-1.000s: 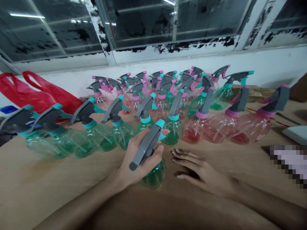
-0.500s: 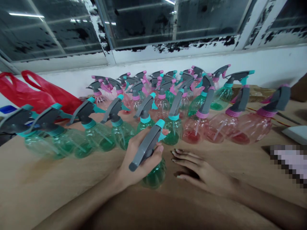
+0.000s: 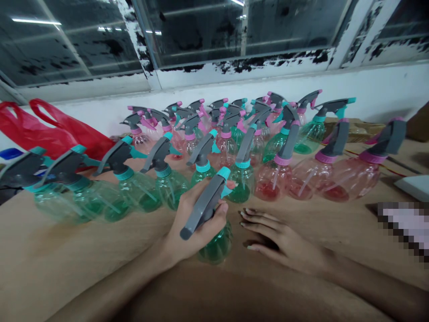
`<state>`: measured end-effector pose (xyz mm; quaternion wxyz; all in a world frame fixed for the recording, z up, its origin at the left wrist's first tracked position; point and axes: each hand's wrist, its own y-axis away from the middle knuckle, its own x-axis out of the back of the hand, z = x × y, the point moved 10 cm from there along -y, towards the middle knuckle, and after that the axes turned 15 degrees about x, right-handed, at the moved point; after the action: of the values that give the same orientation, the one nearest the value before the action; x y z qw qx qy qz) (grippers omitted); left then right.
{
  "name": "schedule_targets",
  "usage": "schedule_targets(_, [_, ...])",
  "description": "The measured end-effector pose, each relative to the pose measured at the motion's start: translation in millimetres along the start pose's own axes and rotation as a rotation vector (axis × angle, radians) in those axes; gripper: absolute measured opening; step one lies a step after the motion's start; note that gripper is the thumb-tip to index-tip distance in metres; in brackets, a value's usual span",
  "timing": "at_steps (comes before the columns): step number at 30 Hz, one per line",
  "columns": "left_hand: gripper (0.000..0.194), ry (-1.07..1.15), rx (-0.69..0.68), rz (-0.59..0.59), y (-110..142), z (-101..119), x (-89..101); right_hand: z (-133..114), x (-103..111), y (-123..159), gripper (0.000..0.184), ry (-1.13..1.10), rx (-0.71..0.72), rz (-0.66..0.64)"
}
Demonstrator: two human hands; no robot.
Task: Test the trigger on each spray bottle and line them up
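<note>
My left hand (image 3: 190, 223) is wrapped round the neck of a green spray bottle (image 3: 217, 247) near the table's front edge. Its grey trigger head with a turquoise nozzle points up and away from me. The fingers hide the bottle's collar and part of the trigger. To the right of this bottle, my right hand (image 3: 279, 235) rests on the table with its fingers stretched out, holding nothing. Just beyond both hands runs a row of spray bottles, with green ones (image 3: 170, 188) at the left and middle and pink ones (image 3: 273, 181) at the right.
More pink and green spray bottles (image 3: 226, 147) crowd the back of the table (image 3: 110, 250) by the wall. A red plastic bag (image 3: 72, 134) lies back left. At the right are a white object (image 3: 415, 188), thin wires and a blurred-out patch. Windows rise behind.
</note>
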<state>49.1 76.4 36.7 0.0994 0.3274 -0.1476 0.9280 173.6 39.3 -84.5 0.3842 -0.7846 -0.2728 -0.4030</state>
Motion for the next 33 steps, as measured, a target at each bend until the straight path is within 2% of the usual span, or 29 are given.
schedule_targets(12, [0.007, 0.005, -0.031, -0.029, 0, 12, 5.3, 0, -2, 0, 0.046, -0.001, -0.001, -0.025])
schedule_targets(15, [0.013, 0.005, 0.002, -0.031, 1, 7, 6.1, 0, -2, 0, 0.047, -0.001, -0.006, -0.026])
schedule_targets(18, [0.023, -0.001, -0.029, -0.019, 2, 8, 6.0, 0, -2, 0, 0.046, 0.0, -0.006, -0.022])
schedule_targets(24, [0.018, -0.019, -0.044, 0.014, 2, 7, 5.5, 0, 1, -1, 0.047, -0.017, -0.004, 0.004])
schedule_targets(33, [0.022, 0.032, -0.027, 0.0, 1, 3, 4.3, -1, 4, -1, 0.047, -0.021, 0.005, 0.029])
